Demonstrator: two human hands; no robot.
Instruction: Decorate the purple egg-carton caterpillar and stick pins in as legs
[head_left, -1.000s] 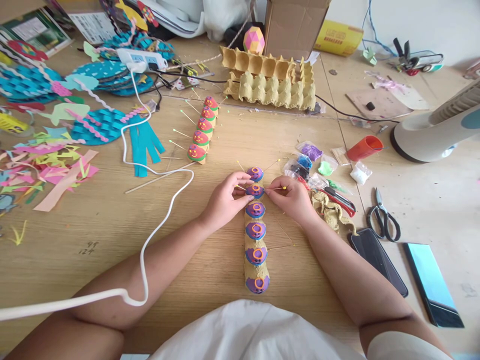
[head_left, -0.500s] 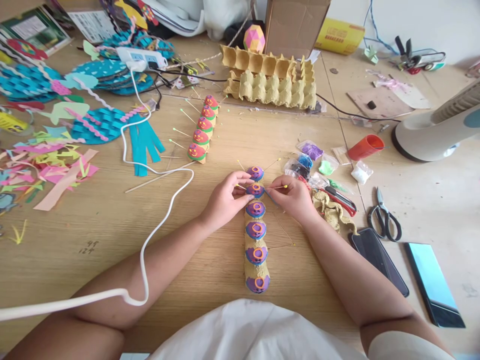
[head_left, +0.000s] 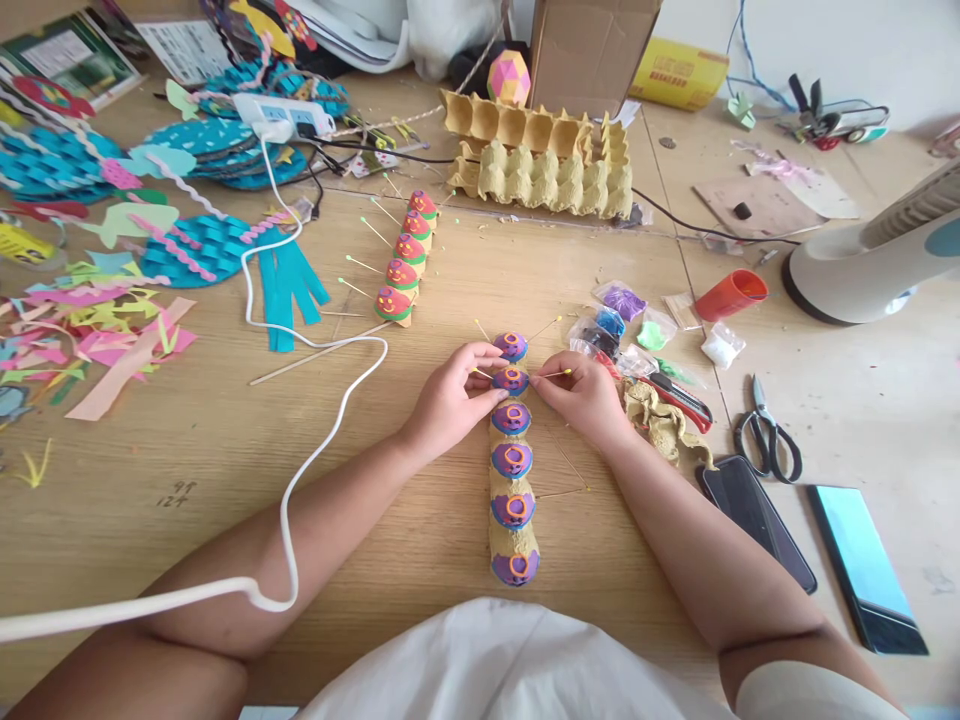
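A strip of egg-carton cups (head_left: 514, 460), decorated with purple and blue clay and orange rings, lies lengthwise in front of me. My left hand (head_left: 456, 395) steadies it at the second cup from the far end, thumb and fingers closed on its left side. At that cup's right side, my right hand (head_left: 581, 395) pinches a thin stick with a yellow tip (head_left: 568, 372), its inner end against the cup. Similar sticks stand out from the farthest cup and from the left of the second. Two loose sticks (head_left: 564, 492) lie right of the strip.
A finished-looking red and green strip (head_left: 405, 262) lies farther back. Egg cartons (head_left: 555, 180) stand behind. Bagged clay (head_left: 622, 300), a utility knife (head_left: 681, 400), scissors (head_left: 769, 430) and phones (head_left: 870, 570) are on the right. A white cable (head_left: 330, 430) crosses the left side.
My right hand has shifted slightly left, bringing the yellow-tipped stick a little closer to the second cup. My left hand and the strip stay in place.
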